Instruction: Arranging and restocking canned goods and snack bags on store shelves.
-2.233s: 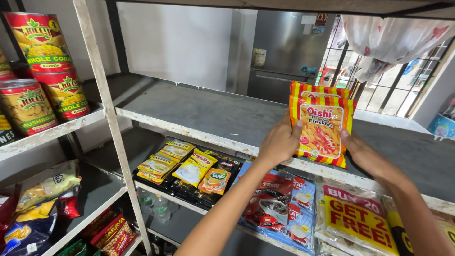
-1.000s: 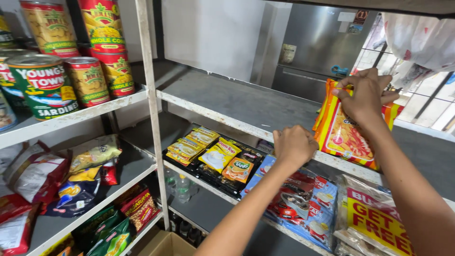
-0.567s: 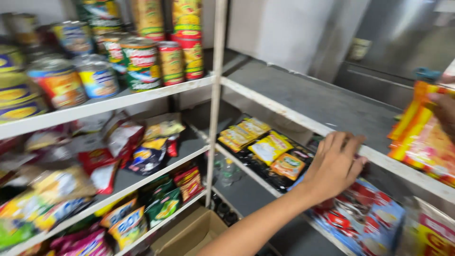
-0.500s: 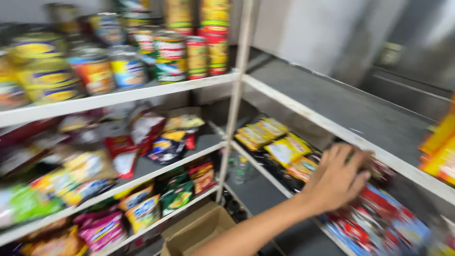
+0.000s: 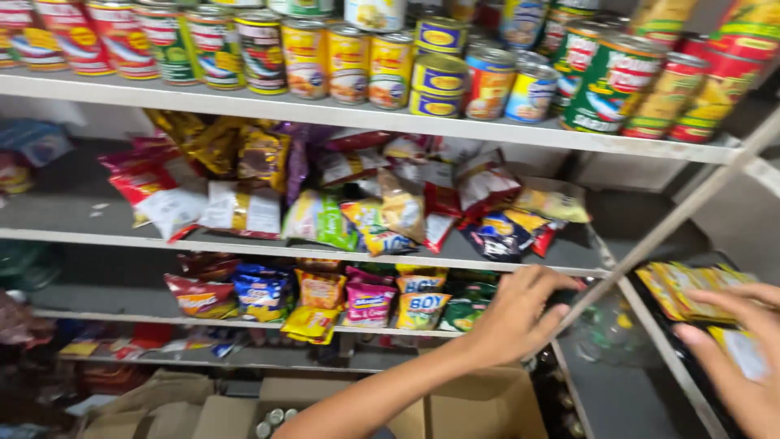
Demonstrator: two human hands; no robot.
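My left hand (image 5: 520, 315) reaches forward with its fingers apart and holds nothing. It hovers just below the right end of the middle shelf (image 5: 325, 245), close to the slanted metal upright (image 5: 674, 218). My right hand (image 5: 743, 358) is at the lower right edge, blurred, fingers spread and empty. It hangs over flat yellow packets (image 5: 691, 284) on the neighbouring rack. Small snack packs (image 5: 370, 301) stand on the lower shelf, left of my left hand.
Tin cans (image 5: 390, 65) line the top shelf. Loose snack bags (image 5: 357, 203) crowd the middle shelf. Open cardboard boxes (image 5: 479, 406) sit on the floor under my left arm. A clear jar (image 5: 605, 333) stands low behind the upright.
The view swung left from the grey rack to the stocked shelves. My right hand no longer holds the orange snack packs. My left hand stretched forward.
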